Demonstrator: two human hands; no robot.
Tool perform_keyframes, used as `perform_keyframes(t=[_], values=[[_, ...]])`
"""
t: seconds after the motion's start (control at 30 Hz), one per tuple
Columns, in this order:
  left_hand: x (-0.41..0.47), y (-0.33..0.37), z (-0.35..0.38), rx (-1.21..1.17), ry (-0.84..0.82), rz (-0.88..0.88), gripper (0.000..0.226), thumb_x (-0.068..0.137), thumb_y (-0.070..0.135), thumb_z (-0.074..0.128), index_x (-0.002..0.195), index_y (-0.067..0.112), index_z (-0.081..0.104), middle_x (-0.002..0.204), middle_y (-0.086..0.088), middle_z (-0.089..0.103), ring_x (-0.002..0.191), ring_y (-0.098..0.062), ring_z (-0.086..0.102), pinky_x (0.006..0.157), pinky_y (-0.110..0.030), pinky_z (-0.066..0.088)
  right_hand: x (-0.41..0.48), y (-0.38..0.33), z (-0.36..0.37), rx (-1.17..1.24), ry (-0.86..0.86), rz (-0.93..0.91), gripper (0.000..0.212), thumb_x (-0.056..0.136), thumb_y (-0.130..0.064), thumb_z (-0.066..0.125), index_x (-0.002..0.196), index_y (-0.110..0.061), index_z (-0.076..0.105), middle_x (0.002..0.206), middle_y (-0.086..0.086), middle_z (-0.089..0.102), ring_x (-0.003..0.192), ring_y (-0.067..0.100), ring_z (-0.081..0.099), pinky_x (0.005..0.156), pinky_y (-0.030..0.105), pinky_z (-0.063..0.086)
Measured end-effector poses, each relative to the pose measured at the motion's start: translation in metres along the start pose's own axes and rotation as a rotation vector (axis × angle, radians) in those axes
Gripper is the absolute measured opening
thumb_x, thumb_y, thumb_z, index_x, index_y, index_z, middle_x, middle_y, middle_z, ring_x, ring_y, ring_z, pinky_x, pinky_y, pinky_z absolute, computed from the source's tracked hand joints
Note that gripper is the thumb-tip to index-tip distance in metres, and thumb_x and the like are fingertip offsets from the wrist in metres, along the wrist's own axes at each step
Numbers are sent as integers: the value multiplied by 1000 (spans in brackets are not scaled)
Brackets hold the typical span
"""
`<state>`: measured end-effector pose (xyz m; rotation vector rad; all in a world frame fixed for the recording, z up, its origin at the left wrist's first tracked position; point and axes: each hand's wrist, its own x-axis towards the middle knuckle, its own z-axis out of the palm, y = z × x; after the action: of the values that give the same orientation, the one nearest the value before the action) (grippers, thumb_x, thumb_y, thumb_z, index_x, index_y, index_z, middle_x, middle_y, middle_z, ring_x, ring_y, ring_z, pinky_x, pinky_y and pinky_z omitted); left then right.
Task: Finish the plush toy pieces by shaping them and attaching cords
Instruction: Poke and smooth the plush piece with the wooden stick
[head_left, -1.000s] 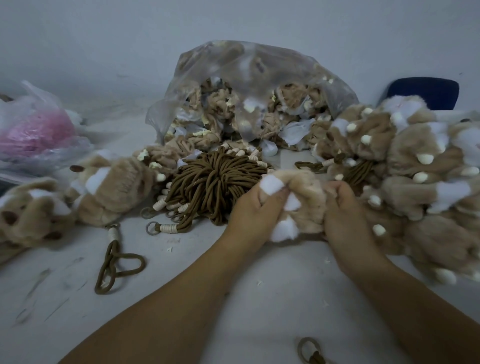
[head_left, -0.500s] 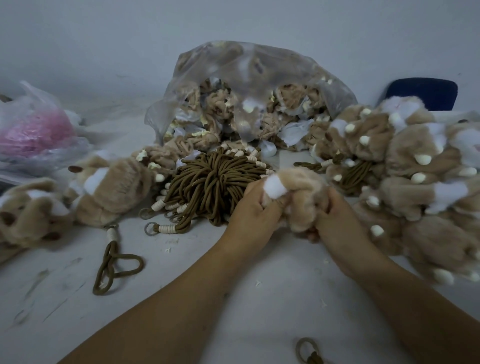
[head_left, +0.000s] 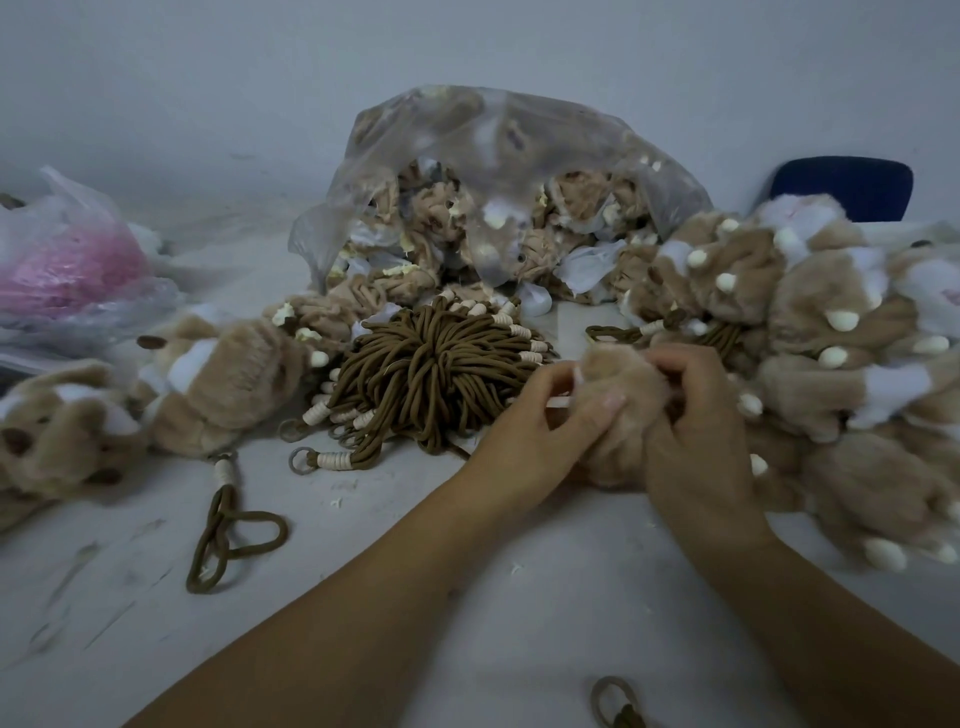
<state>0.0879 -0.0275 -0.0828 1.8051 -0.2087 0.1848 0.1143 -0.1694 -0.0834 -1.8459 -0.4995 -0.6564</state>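
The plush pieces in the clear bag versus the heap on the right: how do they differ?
The plush pieces in the clear bag look crumpled and thin, with raw fabric showing; the heap on the right is fluffy and rounded.
The bag pieces sit under clear plastic at the back; the heap lies loose on the table.
Cream tips stud the heap; few show in the bag.
Both are tan with white patches.
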Motion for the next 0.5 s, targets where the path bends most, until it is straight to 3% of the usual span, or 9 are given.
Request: perform_keyframes(t=[0.13, 0.2, 0.3, 0.43, 0.5], values=[[4, -1, -2, -176, 76, 21, 24, 84, 34, 64, 98, 53, 60, 94, 26, 68, 85, 7, 64, 66, -14, 50, 0, -6, 2, 56, -79, -96, 26, 88, -2, 54, 104, -22, 53, 111, -5, 56, 106, 7, 53, 90, 19, 42], [6, -3, -6, -164, 151, 29, 24, 86, 23, 64, 92, 46, 60, 85, 21, 67, 74, 5, 61, 60, -14, 48, -1, -8, 3, 72, -141, -119, 20, 87, -9, 50, 102, -22, 52, 115, -8, 54, 113, 3, 50, 94, 13, 37], [6, -6, -7, -64, 214, 4, 19, 91, 17, 65, 86, 34, 57, 92, 6, 63, 74, 1, 56, 62, -18, 46, -1, -11, 2, 140, -236, -75, 18, 83, -17, 44, 98, -22, 51, 115, -10, 56, 111, 2, 51, 91, 12, 38], [6, -4, -9, 170, 367, 139, 14, 89, 11, 62, 87, 17, 49, 94, 8, 46, 79, 3, 47, 67, -8, 40, 3, 2, -3, -53, -37, -9, 14, 88, -13, 44, 95, -15, 57, 101, -3, 54, 94, 5, 50, 82, 18, 39], [7, -3, -13, 206, 437, 216, 15, 86, 6, 59, 93, 15, 48, 101, 10, 43, 90, 0, 47, 75, -8, 40, 6, 11, -7, -225, 10, 158, 18, 91, -17, 48, 106, -16, 58, 111, -1, 50, 105, 11, 47, 87, 21, 34]])
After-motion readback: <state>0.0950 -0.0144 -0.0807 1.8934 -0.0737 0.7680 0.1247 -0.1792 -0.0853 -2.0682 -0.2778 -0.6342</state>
